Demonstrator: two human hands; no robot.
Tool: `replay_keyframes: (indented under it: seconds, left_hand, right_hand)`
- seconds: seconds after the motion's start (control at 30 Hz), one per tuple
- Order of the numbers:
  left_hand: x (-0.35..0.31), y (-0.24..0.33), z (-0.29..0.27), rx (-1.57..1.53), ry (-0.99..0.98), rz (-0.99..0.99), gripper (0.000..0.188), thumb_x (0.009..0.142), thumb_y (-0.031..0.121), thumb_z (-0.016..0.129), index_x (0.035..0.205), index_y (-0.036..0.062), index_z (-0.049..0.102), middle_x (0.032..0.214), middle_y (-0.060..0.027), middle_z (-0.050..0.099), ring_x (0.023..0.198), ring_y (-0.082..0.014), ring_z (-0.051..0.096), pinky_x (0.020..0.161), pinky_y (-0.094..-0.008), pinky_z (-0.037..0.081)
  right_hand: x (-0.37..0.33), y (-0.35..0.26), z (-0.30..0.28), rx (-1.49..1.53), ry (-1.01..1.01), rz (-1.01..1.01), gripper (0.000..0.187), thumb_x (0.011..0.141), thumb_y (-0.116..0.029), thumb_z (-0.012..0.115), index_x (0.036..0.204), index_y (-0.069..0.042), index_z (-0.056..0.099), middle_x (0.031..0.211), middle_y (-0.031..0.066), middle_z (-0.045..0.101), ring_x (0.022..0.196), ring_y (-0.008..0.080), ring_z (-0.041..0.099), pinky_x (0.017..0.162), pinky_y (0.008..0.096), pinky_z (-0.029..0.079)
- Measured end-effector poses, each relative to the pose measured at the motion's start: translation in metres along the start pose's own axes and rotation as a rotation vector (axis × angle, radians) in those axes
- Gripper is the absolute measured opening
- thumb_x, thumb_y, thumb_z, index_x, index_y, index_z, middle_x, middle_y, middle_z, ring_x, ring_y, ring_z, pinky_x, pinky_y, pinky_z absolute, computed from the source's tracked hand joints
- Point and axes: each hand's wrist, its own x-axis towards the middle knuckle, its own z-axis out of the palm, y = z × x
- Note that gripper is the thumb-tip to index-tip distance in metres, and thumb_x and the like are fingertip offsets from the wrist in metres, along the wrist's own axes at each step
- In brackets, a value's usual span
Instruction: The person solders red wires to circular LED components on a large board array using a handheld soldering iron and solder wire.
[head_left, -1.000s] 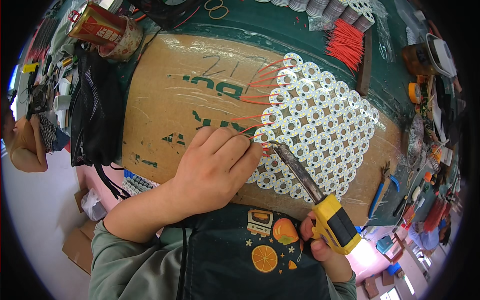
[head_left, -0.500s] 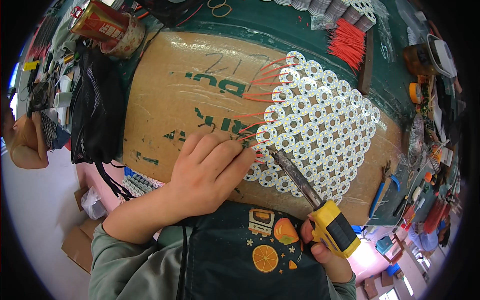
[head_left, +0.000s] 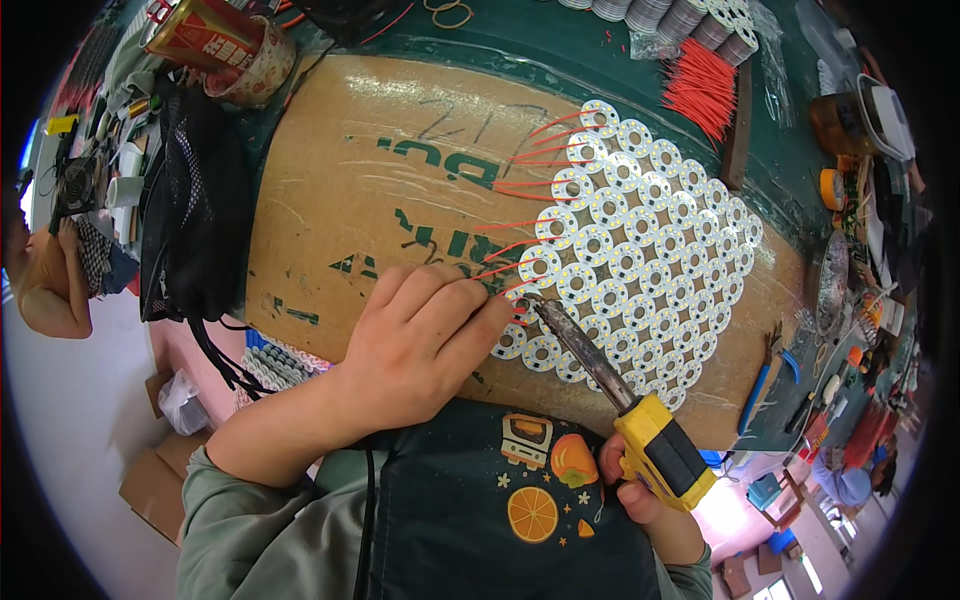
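Round white LED boards [head_left: 627,262], each with a hole in its middle, lie in a tight block on a cardboard sheet [head_left: 330,200]. Thin red wires [head_left: 520,241] stick out leftward from the boards along the left edge. My left hand [head_left: 415,345] is closed in a pinch beside the lower-left boards, on a short red wire [head_left: 518,311] at its fingertips. My right hand [head_left: 635,475] grips the yellow and black handle of a soldering iron [head_left: 660,450]. The iron's dark tip reaches a board just right of my left fingertips; the exact contact is too small to tell.
Cut red wires [head_left: 700,92] lie in a pile at the far right, by stacked boards [head_left: 655,15] and a dark bar [head_left: 738,130]. Blue-handled pliers [head_left: 762,385] rest on the right. A black bag [head_left: 195,200] sits left, below a cup holding a can [head_left: 205,35].
The soldering iron's tip has shifted slightly left over the boards, closer to my left fingertips. My left hand keeps its pinch. The whole view has moved a little.
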Motion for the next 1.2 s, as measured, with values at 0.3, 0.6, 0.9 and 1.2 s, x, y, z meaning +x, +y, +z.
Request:
replay_keyframes:
  seconds: [0.3,0.6,0.9,1.2]
  left_hand:
    - [-0.003,-0.001,0.0,0.013,-0.06,0.017,0.035,0.075,0.015,0.063,0.106,0.0014,0.068,0.098,-0.0083,0.059,0.09,-0.0247,0.057,0.074,-0.0363,0.044]
    - [0.002,0.002,-0.001,0.02,-0.021,-0.009,0.033,0.067,0.007,0.068,0.1,0.0028,0.07,0.091,-0.0048,0.06,0.084,-0.0228,0.06,0.071,-0.0346,0.045]
    - [0.002,0.012,-0.009,-0.039,-0.01,0.02,0.036,0.065,0.008,0.069,0.099,0.0016,0.071,0.092,-0.0054,0.062,0.086,-0.023,0.062,0.074,-0.0345,0.046]
    - [0.004,0.013,-0.004,-0.078,-0.024,0.004,0.035,0.064,0.007,0.07,0.099,0.0026,0.071,0.09,-0.0049,0.062,0.086,-0.0225,0.063,0.072,-0.0337,0.046]
  right_hand:
    - [-0.002,0.001,0.001,-0.291,0.068,-0.106,0.034,0.084,-0.04,0.075,0.076,-0.011,0.06,0.068,0.0053,0.058,0.056,0.0229,0.061,0.051,0.0314,0.045]
    - [-0.002,-0.016,0.012,0.155,0.135,0.049,0.033,0.079,-0.028,0.08,0.078,-0.003,0.059,0.072,0.0069,0.058,0.061,0.017,0.061,0.053,0.0305,0.046]
    - [-0.011,-0.007,0.001,-0.039,0.098,-0.05,0.035,0.081,-0.035,0.078,0.079,-0.005,0.06,0.07,0.0062,0.059,0.059,0.0221,0.059,0.052,0.0327,0.044]
    - [-0.016,0.005,-0.007,-0.196,0.023,-0.015,0.038,0.08,-0.042,0.075,0.07,-0.011,0.056,0.066,0.0057,0.054,0.057,0.0273,0.056,0.051,0.036,0.042]
